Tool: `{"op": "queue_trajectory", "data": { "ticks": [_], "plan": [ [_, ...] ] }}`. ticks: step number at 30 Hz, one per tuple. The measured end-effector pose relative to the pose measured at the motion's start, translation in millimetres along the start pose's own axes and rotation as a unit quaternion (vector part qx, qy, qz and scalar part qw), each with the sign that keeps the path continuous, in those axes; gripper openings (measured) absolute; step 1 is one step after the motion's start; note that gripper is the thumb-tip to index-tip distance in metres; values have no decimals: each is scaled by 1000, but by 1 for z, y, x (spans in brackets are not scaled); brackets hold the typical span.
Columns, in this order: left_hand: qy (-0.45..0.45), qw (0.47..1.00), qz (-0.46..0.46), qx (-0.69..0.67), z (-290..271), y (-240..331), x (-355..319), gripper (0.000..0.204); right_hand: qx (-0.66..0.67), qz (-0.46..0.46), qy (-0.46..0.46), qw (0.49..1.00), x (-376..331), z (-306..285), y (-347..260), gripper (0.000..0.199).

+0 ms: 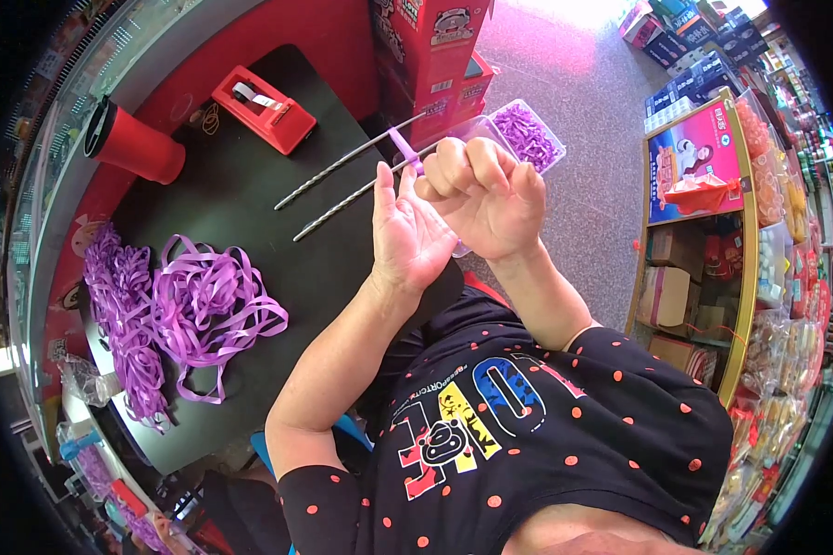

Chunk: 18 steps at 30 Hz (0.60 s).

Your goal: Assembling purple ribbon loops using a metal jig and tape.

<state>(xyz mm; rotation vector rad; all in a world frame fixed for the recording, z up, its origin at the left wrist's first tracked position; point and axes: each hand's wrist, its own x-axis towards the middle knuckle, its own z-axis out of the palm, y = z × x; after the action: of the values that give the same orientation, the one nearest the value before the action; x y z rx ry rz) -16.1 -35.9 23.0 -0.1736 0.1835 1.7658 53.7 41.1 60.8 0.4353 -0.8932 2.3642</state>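
Two long twisted metal rods [338,174] stick out over the dark table, one beside the other. A short purple ribbon [404,151] spans them and runs to where my hands meet. My right hand [491,196] is curled with its palm up, and the ribbon reaches its closed fingers. Beside it, my left hand [410,236] lies palm up. Its thumb and one finger are stretched apart next to the ribbon, while the other fingers are hidden behind my right hand. A clear plastic box [557,159] full of small purple ribbon pieces [525,132] stands just beyond my hands.
On the dark table [315,296] lie a loose heap of purple ribbon [215,301] and a denser bundle [125,314]. A red tape dispenser [292,129] and red cup [139,143] stand farther back. Red cartons [430,55] rise behind; a stocked shelf [740,268] lines the right.
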Motion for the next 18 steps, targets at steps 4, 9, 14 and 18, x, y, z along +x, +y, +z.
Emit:
{"op": "queue_trajectory", "data": {
  "ticks": [4, 9, 14, 18],
  "plan": [
    [0, 1000, 2, 13, 1, 2, -1, 72, -18, 7, 18, 1000, 0, -4, 2, 29],
    [-65, 992, 15, 105, -17, 1, 9, 91, -73, -9, 37, 997, 12, -5, 0, 28],
    [-17, 995, 30, 94, -8, -1, 4, 92, -399, 78, 97, 908, 65, -20, 1, 24],
    [-6, 996, 28, 86, -9, -1, 2, 91, -547, 123, -9, 828, 122, -36, 27, 39]
  ]
}}
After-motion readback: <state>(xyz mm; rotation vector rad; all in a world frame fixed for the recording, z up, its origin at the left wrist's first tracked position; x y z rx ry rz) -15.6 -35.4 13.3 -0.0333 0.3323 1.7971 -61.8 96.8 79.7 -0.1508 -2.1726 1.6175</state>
